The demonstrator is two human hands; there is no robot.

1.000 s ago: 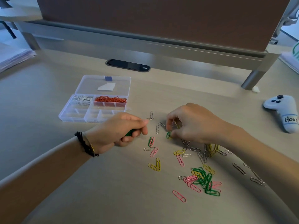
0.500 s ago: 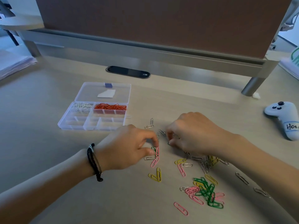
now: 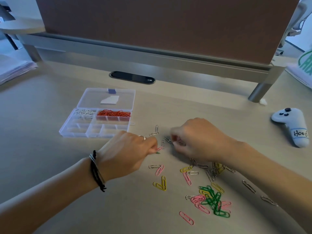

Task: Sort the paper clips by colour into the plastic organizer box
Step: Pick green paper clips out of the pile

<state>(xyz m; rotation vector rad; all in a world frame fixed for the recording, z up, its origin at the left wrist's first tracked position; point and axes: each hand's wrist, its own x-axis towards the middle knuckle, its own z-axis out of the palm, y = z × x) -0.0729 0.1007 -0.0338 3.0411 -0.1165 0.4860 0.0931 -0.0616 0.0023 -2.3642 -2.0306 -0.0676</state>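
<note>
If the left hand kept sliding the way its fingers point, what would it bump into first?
Probably the silver paper clip lying just beyond the left hand, whose fingers point right towards the right hand. Motion blur makes the exact line uncertain.

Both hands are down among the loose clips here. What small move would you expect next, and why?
Probably the left hand carries its pinched green clip to an unfilled compartment of the organizer box: only white clips and red clips are sorted so far, and the right hand is blurred, mid-pick.
</note>
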